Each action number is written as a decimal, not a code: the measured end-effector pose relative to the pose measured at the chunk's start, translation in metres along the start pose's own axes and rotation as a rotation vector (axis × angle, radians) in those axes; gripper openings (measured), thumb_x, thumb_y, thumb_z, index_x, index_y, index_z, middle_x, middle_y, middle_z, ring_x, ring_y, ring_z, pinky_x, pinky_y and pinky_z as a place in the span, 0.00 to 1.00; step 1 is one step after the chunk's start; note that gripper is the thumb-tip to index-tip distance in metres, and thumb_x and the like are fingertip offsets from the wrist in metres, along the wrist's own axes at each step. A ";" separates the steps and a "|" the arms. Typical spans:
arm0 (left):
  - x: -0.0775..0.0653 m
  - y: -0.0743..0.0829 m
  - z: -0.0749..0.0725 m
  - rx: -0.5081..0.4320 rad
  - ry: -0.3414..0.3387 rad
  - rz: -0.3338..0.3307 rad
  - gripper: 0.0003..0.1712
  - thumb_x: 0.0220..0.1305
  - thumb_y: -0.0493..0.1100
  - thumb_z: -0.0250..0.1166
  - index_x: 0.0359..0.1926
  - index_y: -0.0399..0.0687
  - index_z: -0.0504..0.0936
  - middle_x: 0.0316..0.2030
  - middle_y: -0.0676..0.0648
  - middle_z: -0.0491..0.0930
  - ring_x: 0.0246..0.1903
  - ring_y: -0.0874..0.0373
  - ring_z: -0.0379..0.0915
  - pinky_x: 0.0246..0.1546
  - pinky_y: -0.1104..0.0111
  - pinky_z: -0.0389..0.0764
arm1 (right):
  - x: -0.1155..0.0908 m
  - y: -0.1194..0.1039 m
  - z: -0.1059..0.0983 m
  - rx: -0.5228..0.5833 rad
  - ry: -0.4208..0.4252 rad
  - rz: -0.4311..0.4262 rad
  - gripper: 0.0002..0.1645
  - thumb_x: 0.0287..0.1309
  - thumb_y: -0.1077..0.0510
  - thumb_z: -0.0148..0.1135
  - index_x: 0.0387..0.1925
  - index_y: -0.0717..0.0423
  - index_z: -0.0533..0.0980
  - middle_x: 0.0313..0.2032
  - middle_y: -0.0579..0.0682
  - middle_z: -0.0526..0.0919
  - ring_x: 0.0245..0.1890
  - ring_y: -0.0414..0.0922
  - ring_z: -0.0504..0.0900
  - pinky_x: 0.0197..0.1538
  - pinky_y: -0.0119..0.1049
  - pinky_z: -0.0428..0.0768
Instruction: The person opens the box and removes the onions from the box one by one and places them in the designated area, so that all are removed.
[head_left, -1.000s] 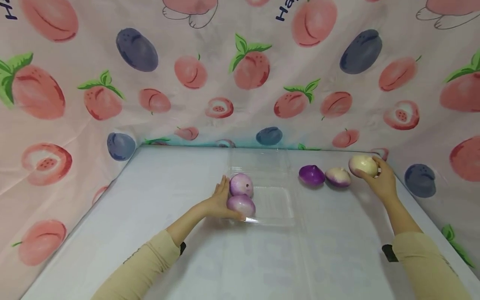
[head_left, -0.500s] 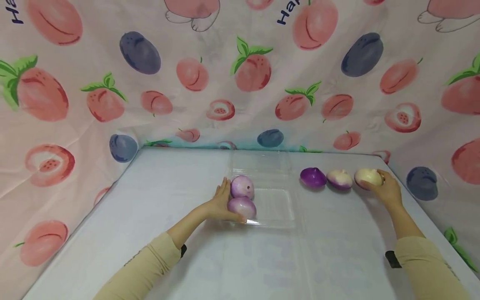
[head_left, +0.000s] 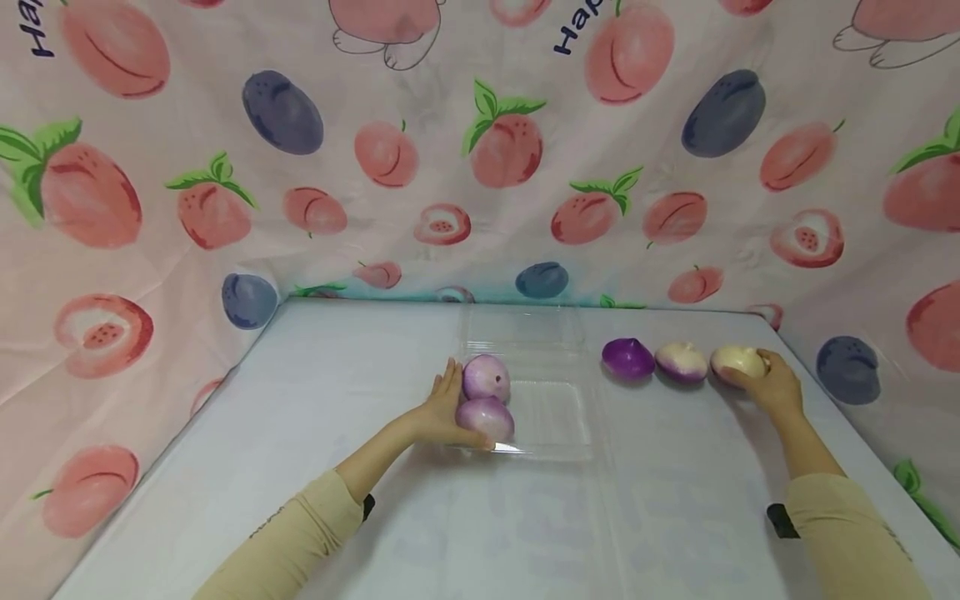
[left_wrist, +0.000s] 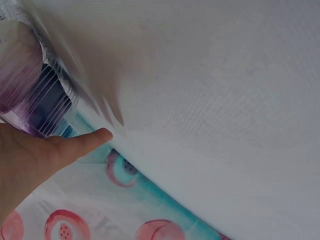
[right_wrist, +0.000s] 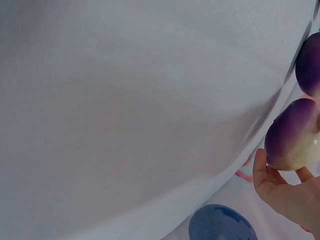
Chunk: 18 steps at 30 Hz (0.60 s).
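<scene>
Pinching the pale onion (head_left: 729, 360) right of the clear box (head_left: 551, 408) with your curled right hand (head_left: 776, 385), you should brace that box's left side with your straight-fingered left hand (head_left: 438, 414).

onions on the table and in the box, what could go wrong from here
The pale onion in the right hand looks smooth and round, so it might slip or roll. It is close beside the middle onion, which a bump could set rolling. Two onions load only the left side of the clear box, so a push from the left hand might shift it.
</scene>
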<state>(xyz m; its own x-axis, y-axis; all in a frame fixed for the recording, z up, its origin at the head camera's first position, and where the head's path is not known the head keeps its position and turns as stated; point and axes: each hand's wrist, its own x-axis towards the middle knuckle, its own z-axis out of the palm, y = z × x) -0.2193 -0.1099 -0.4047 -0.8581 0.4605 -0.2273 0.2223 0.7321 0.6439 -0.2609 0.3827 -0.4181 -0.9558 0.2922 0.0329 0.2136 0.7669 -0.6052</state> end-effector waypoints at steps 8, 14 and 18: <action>0.000 -0.001 0.000 0.004 0.016 0.009 0.76 0.44 0.60 0.74 0.70 0.31 0.27 0.71 0.34 0.19 0.70 0.34 0.18 0.71 0.47 0.37 | 0.001 -0.002 0.001 -0.018 -0.063 -0.040 0.52 0.59 0.41 0.55 0.66 0.77 0.48 0.62 0.81 0.54 0.62 0.75 0.55 0.63 0.63 0.57; -0.002 0.001 0.000 -0.019 0.006 -0.004 0.76 0.44 0.60 0.74 0.70 0.32 0.26 0.71 0.35 0.18 0.70 0.34 0.17 0.70 0.45 0.39 | 0.002 0.000 0.001 -0.049 -0.113 -0.072 0.52 0.60 0.42 0.54 0.65 0.81 0.47 0.62 0.82 0.53 0.62 0.75 0.53 0.64 0.64 0.55; -0.002 0.001 0.000 -0.012 0.010 -0.003 0.76 0.44 0.60 0.74 0.70 0.32 0.26 0.71 0.35 0.18 0.70 0.34 0.17 0.71 0.46 0.39 | 0.005 0.000 0.000 -0.084 -0.132 -0.099 0.52 0.61 0.42 0.53 0.65 0.81 0.46 0.62 0.82 0.52 0.62 0.76 0.52 0.64 0.65 0.54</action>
<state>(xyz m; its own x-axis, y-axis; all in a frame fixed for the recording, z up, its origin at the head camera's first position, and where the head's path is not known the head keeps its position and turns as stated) -0.2177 -0.1097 -0.4036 -0.8633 0.4533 -0.2218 0.2145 0.7273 0.6519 -0.2655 0.3842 -0.4179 -0.9901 0.1394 -0.0195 0.1280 0.8349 -0.5354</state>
